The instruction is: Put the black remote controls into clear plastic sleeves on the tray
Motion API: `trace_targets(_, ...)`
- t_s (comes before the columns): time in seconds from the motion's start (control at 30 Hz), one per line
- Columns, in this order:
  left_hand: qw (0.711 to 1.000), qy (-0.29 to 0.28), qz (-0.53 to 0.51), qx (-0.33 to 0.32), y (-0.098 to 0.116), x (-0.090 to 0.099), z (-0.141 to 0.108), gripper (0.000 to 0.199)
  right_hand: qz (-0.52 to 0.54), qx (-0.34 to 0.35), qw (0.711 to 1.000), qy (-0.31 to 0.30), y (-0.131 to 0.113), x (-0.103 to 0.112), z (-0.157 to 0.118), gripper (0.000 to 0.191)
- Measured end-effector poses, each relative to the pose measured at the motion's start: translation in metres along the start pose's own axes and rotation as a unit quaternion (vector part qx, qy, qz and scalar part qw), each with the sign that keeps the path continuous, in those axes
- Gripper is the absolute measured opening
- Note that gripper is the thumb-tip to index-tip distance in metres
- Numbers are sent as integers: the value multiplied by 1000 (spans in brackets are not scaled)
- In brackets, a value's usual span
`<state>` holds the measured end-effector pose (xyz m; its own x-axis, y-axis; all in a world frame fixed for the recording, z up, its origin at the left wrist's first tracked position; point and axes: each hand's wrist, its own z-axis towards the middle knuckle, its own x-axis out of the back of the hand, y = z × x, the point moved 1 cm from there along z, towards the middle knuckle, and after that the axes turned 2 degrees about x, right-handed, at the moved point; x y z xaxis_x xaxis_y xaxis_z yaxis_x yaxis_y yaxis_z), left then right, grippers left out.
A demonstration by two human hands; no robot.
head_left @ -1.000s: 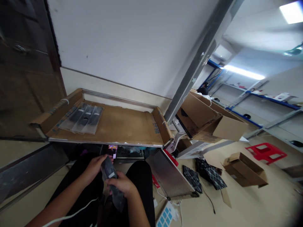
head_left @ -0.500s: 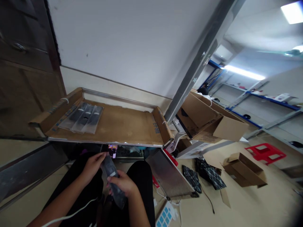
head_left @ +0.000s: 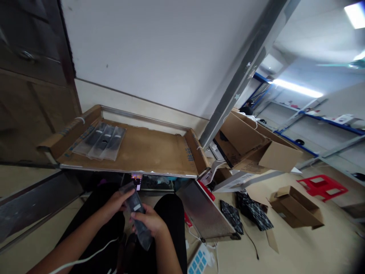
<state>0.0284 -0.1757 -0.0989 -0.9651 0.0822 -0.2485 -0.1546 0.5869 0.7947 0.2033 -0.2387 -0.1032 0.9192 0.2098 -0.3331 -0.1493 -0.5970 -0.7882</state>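
Observation:
Above my lap, both hands hold a dark, narrow item in a clear plastic sleeve [head_left: 136,207], with a pale band across its middle. My left hand [head_left: 117,202] is closed on its upper part, thumb on top. Lower down, my right hand [head_left: 151,219] grips it from the side, thumb across the front. What exactly lies inside the sleeve I cannot make out. On the cardboard-lined tray table [head_left: 154,148], several similar sleeved packets [head_left: 104,140] overlap at the left end.
A lit phone screen [head_left: 137,182] shows below the table's front edge. To the right are a large open carton [head_left: 248,140], a smaller carton [head_left: 296,207], a red plastic stool [head_left: 322,186], black patterned bags [head_left: 252,211] and a power strip [head_left: 198,262] with cables on the floor.
My left hand has slid slightly down the sleeved item, and its thumb now lies across the front. The right hand keeps its grip. The view has shifted slightly.

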Motion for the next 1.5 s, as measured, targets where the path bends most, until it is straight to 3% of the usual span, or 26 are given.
trace_targets(0.07, 1000, 6, -4, 4, 0, -2, -2, 53, 6, -4, 1000, 0, 0, -1, -1, 90)
trace_targets(0.2, 992, 62, -110, -12, 6, -4, -2, 35, 1, -12, 1000, -6, 6, 2, -7, 83)
trace_targets(0.37, 985, 76, -155, -6, 10, -4, -2, 20, -72, 45, 996, -35, 16, 7, -19, 78)
trace_targets(0.5, 986, 33, -160, 14, 8, -4, -1, 24, -83, 84, 992, -51, 12, 7, -25, 71)
trace_targets(0.67, 977, -72, -177, 97, 10, -3, -8, 31, -40, 96, 992, -73, 6, 5, -27, 69)
trace_targets(0.8, 964, -126, -186, 144, 10, -4, -14, 30, -33, 78, 993, -88, 5, 3, -30, 70)
trace_targets(1.0, 965, -101, -187, 154, 6, -13, -19, 23, -40, 54, 995, -69, 5, 2, -30, 80)
trace_targets(1.17, 970, -79, -188, 134, 8, -17, -20, 21, -65, 53, 993, -79, 2, 1, -32, 73)
trace_targets(1.5, 970, -48, -213, 108, 3, -17, -16, 15, -103, -65, 968, -218, 1, -7, -31, 57)
